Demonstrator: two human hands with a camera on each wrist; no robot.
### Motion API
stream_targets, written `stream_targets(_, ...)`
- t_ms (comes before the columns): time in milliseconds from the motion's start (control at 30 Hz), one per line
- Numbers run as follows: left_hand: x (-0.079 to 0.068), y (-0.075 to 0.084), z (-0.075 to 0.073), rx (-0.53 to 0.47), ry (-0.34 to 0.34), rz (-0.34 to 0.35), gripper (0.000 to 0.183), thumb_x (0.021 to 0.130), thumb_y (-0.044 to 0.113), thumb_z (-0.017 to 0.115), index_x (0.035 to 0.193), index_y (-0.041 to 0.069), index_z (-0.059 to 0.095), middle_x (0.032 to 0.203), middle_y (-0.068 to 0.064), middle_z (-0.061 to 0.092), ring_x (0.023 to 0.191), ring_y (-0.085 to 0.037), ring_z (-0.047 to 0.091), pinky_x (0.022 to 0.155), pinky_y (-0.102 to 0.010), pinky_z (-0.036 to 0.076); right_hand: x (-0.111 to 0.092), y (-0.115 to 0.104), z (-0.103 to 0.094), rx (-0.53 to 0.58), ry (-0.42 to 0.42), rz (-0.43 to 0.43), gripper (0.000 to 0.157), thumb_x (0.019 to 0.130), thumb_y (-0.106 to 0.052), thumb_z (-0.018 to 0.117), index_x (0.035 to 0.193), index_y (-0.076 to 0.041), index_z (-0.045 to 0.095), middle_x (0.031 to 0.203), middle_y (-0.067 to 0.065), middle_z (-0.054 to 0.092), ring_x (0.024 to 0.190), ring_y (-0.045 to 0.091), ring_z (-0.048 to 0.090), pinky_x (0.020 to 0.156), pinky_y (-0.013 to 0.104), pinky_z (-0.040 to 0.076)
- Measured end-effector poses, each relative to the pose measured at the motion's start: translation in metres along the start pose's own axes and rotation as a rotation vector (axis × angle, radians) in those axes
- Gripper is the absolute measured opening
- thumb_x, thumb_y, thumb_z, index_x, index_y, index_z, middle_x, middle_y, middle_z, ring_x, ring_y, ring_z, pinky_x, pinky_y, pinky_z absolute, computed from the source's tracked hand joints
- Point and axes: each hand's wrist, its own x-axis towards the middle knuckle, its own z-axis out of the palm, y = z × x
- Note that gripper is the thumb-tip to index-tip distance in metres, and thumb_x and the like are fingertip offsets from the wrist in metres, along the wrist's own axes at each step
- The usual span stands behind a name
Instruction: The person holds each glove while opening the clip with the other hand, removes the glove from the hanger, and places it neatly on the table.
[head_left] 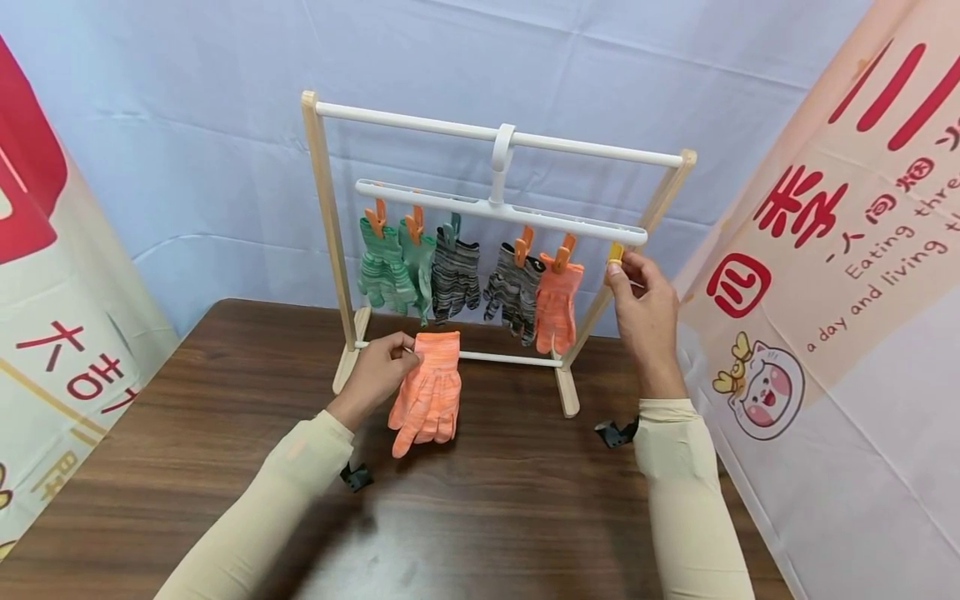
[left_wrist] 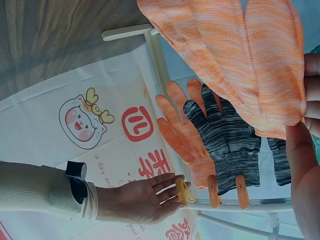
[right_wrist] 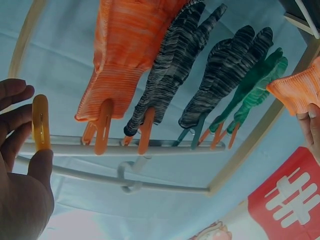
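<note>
My left hand (head_left: 384, 367) pinches an orange knit glove (head_left: 431, 392) near its cuff, fingers dangling over the table in front of the rack. At the right end of the white hanger bar (head_left: 487, 208), my right hand (head_left: 647, 312) pinches a yellow clothespin (head_left: 616, 252); the right wrist view shows that clothespin (right_wrist: 41, 122) between thumb and fingers. Another orange glove (head_left: 557, 304) hangs from an orange clothespin (head_left: 563, 252) just left of this hand. Further left on the bar hang two grey-black gloves (head_left: 456, 275) and two green gloves (head_left: 384, 271).
The hanger hooks over the top rail (head_left: 420, 125) of a wooden-legged rack (head_left: 330, 217) on the dark wood table (head_left: 487, 517). Pale blue cloth (head_left: 187, 100) backs the rack, with printed banners (head_left: 825, 250) on either side. Dark straps (head_left: 617, 433) show at both wrists.
</note>
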Motion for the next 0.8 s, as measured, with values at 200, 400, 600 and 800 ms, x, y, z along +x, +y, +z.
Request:
stream_targets(200,-0.001,-0.004,-0.001,-0.038,-0.004,-0.004,0.009,0.088,0.020,0.058,0.092,0.014,0.062,0.070,-0.008,0.053,0.052,-0.019,0.041,0.048,-0.031,0.035,-0.001,-0.002,0.000,-0.003,-0.005,0.003,0.037,0.089,-0.030,0.059,0.119,-0.008,0.060,0.105,0.009,0.062,0.089,0.015,0.058,0.078,0.020,0.044)
stream_targets(400,-0.002,-0.008,-0.004,-0.049,-0.008,-0.024,0.009,0.088,0.019,0.056,0.093,0.012,0.061,0.073,-0.008,0.053,0.056,-0.020,0.042,0.051,-0.031,0.036,-0.002,-0.008,-0.001,-0.005,-0.010,-0.001,0.036,0.090,-0.025,0.059,0.119,-0.004,0.059,0.106,0.012,0.062,0.090,0.016,0.058,0.080,0.021,0.044)
stream_targets(600,-0.002,-0.011,-0.004,-0.050,-0.010,-0.034,0.010,0.088,0.019,0.055,0.094,0.012,0.060,0.078,-0.007,0.056,0.061,-0.021,0.045,0.054,-0.032,0.039,-0.008,-0.029,-0.002,0.008,-0.022,0.002,0.036,0.090,-0.018,0.058,0.119,0.004,0.056,0.106,0.019,0.060,0.090,0.018,0.058,0.080,0.021,0.044)
stream_targets(800,-0.002,-0.015,-0.006,-0.044,-0.014,-0.058,0.013,0.088,0.020,0.056,0.095,0.012,0.061,0.083,-0.007,0.059,0.065,-0.021,0.048,0.057,-0.032,0.040,-0.009,-0.033,-0.002,0.037,-0.026,0.012,0.035,0.089,-0.015,0.058,0.118,0.006,0.056,0.104,0.018,0.061,0.082,0.009,0.059,0.076,0.018,0.044)
